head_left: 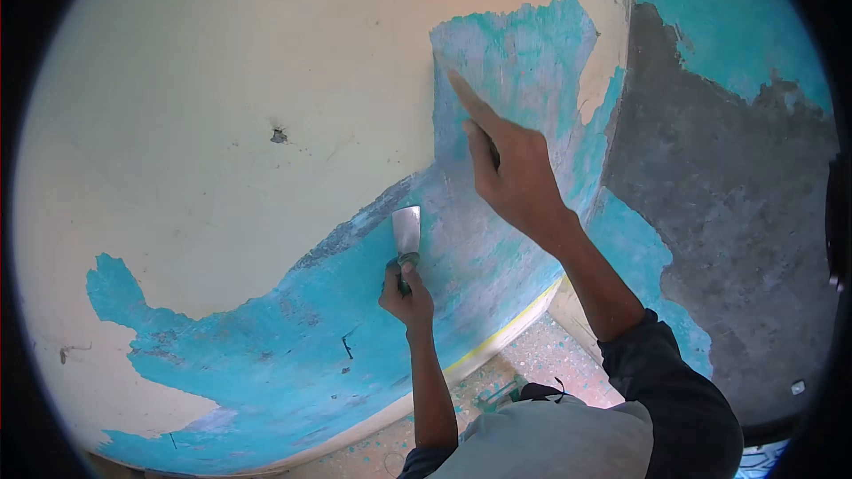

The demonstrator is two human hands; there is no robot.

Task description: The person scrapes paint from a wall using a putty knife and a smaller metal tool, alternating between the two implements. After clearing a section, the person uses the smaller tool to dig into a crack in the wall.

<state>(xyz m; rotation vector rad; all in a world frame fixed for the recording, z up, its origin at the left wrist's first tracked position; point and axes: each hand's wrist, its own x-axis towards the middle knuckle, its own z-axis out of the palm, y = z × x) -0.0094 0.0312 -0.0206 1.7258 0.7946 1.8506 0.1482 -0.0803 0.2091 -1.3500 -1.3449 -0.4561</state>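
My left hand (408,303) is closed around the handle of a paint scraper (407,231). Its wide metal blade points up, in front of the turquoise part of the wall (257,355). Higher and to the right, my right hand (522,173) has its index finger stretched toward the ragged edge where cream paint (231,53) meets a bared bluish patch (515,62). The thumb stands apart from that finger and the others are curled or hidden; no tool shows in this hand. Whether the fingertip touches the wall I cannot tell.
On the right, a wall corner leads to a second wall with a grey area (710,177) and turquoise paint. Paint flakes litter the speckled floor (546,350) below. A small hole (279,135) marks the cream paint. A pale skirting strip (497,337) runs along the wall's foot.
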